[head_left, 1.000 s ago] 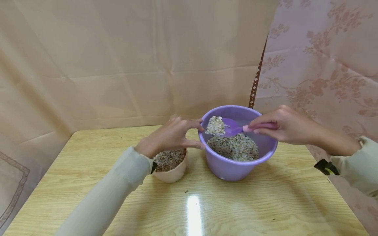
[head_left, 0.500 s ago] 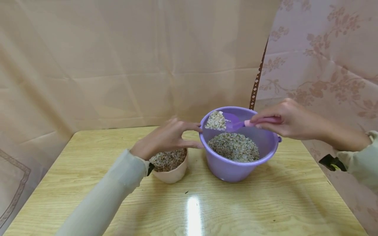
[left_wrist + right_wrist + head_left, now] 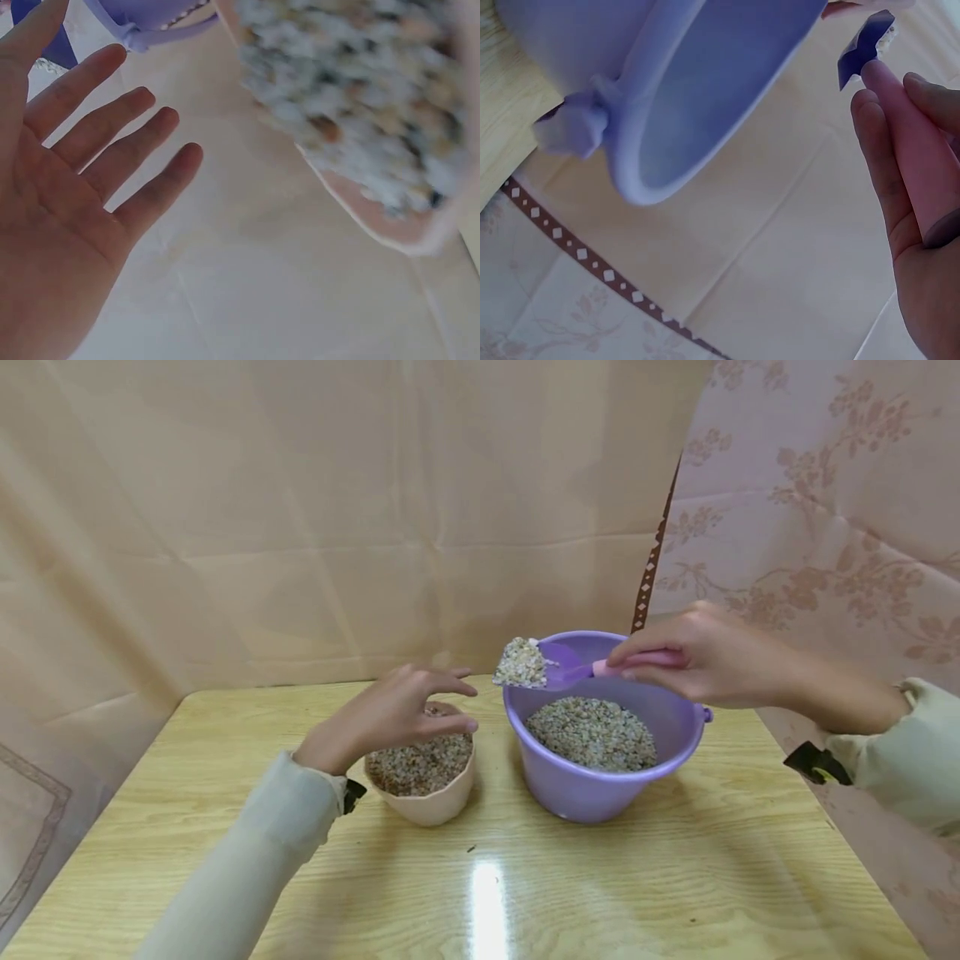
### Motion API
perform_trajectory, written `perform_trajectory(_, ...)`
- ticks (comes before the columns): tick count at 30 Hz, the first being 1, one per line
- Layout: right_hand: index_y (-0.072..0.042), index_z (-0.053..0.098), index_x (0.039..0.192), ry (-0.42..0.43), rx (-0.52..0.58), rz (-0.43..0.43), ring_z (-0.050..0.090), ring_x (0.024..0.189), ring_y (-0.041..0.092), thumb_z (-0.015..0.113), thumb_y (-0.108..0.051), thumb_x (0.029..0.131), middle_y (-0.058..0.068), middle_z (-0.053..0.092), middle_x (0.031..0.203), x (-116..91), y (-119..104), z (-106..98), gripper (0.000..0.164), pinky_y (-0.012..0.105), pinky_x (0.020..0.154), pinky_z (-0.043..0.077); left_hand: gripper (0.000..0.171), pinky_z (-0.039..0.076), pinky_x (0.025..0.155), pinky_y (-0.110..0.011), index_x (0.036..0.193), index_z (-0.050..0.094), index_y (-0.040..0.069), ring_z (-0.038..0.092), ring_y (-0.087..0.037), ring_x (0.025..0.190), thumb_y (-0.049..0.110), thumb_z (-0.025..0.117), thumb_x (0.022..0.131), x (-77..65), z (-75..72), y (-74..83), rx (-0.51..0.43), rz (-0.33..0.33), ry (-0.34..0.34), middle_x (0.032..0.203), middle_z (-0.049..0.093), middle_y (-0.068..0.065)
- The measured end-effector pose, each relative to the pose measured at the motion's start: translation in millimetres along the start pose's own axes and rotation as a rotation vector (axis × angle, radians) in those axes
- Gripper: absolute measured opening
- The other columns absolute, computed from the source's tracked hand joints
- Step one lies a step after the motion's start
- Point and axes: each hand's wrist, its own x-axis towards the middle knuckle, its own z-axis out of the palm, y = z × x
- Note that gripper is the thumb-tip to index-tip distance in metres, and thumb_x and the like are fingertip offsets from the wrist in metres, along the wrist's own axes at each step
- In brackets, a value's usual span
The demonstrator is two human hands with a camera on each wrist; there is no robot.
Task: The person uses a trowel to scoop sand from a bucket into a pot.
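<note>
My right hand (image 3: pixel 693 656) grips the pink handle of a small purple shovel (image 3: pixel 566 668), its blade heaped with pale gravel (image 3: pixel 521 664). The blade hangs over the left rim of a purple bucket (image 3: pixel 585 793) that has more gravel in its bottom. In the right wrist view, fingers and thumb wrap round the handle (image 3: pixel 915 142). My left hand (image 3: pixel 390 714), fingers spread and holding nothing, hovers over a cream pot (image 3: pixel 431 806) filled with gravel. The left wrist view shows that open palm (image 3: pixel 67 217) beside the pot's gravel (image 3: pixel 352 90).
Both containers stand on a wood-grain table (image 3: pixel 600 885), the pot left of the bucket with a narrow gap between. A beige cloth (image 3: pixel 300 527) hangs behind, and a floral cloth (image 3: pixel 840 527) hangs at the right. The bucket's handle lug (image 3: pixel 705 714) juts out at its right.
My left hand has let go of the bucket rim and drawn back left over the pot. The loaded shovel first rose a little, then moved left to the bucket's rim.
</note>
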Motion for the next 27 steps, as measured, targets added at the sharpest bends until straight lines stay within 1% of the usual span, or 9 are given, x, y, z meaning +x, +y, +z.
perform_trajectory(6,-0.008,0.078,0.101,-0.021,0.013,0.004,0.061,0.062,-0.007,0.078,0.007,0.078,0.000,0.077,0.091,10.9,-4.9,8.1,0.027,0.012,0.050,0.045,0.050,0.044,0.103,-0.045,0.129,0.067,0.012,0.063,-0.025,0.118,0.044,0.072,0.090,-15.6,0.8,-12.5,0.011,-0.052,0.000,0.148,0.049,-0.010)
perform_trajectory(12,-0.008,0.078,0.099,-0.010,0.043,-0.054,0.062,0.062,-0.005,0.079,0.003,0.078,0.000,0.077,0.090,20.4,-5.1,17.9,0.023,0.011,0.052,0.046,0.056,0.044,0.102,-0.048,0.129,0.068,0.015,0.058,-0.029,0.124,0.051,0.073,0.087,-28.4,0.4,-23.0,0.043,-0.057,-0.009,0.149,0.048,-0.011)
perform_trajectory(15,-0.007,0.077,0.099,-0.011,0.058,-0.087,0.055,0.056,-0.007,0.078,0.003,0.079,-0.002,0.076,0.087,23.9,-5.2,22.9,0.022,0.011,0.049,0.042,0.062,0.044,0.101,-0.051,0.132,0.066,0.019,0.055,-0.031,0.127,0.054,0.076,0.082,-35.1,1.1,-27.6,0.050,-0.073,-0.009,0.149,0.049,-0.012)
perform_trajectory(17,-0.006,0.077,0.099,-0.015,0.066,-0.104,0.050,0.053,-0.008,0.078,0.003,0.078,-0.002,0.076,0.086,25.9,-5.7,26.2,0.023,0.011,0.047,0.039,0.067,0.049,0.094,-0.049,0.135,0.063,0.023,0.066,-0.029,0.105,0.054,0.078,0.079,-39.8,1.6,-30.8,0.042,-0.084,-0.010,0.148,0.049,-0.014)
perform_trajectory(18,-0.006,0.077,0.099,-0.018,0.069,-0.109,0.049,0.052,-0.008,0.078,0.004,0.078,-0.002,0.076,0.086,27.1,-6.3,27.7,0.023,0.011,0.047,0.039,0.069,0.049,0.091,-0.047,0.136,0.063,0.023,0.066,-0.026,0.102,0.055,0.079,0.077,-42.4,2.0,-32.6,0.047,-0.087,-0.005,0.147,0.050,-0.014)
perform_trajectory(19,-0.006,0.077,0.099,-0.024,0.070,-0.109,0.048,0.051,-0.008,0.078,0.004,0.078,-0.002,0.076,0.085,28.3,-7.0,29.4,0.022,0.011,0.046,0.038,0.072,0.050,0.087,-0.045,0.138,0.061,0.025,0.066,-0.022,0.088,0.056,0.080,0.076,-45.2,2.2,-34.2,0.051,-0.089,-0.007,0.146,0.050,-0.015)
perform_trajectory(22,-0.005,0.077,0.098,-0.048,0.081,-0.105,0.051,0.053,-0.007,0.077,0.004,0.080,-0.001,0.075,0.084,32.5,-9.5,34.1,0.020,0.011,0.047,0.039,0.079,0.045,0.076,-0.040,0.140,0.059,0.023,0.050,-0.013,0.061,0.057,0.081,0.072,-54.3,3.3,-38.8,0.046,-0.102,-0.005,0.144,0.052,-0.017)
perform_trajectory(25,-0.005,0.077,0.099,-0.078,0.084,-0.097,0.055,0.056,-0.005,0.076,0.003,0.083,0.000,0.076,0.086,37.8,-11.7,38.1,0.017,0.011,0.050,0.041,0.084,0.047,0.082,-0.041,0.139,0.060,0.017,0.060,-0.014,0.077,0.058,0.083,0.069,-62.6,4.6,-42.3,0.038,-0.105,0.007,0.142,0.055,-0.015)
perform_trajectory(27,-0.005,0.077,0.100,-0.095,0.086,-0.094,0.057,0.058,-0.004,0.075,0.002,0.085,0.001,0.076,0.087,41.3,-13.1,39.8,0.017,0.011,0.051,0.043,0.086,0.048,0.091,-0.046,0.136,0.062,0.012,0.065,-0.021,0.102,0.059,0.083,0.067,-66.7,5.4,-44.1,0.033,-0.102,0.020,0.141,0.057,-0.012)
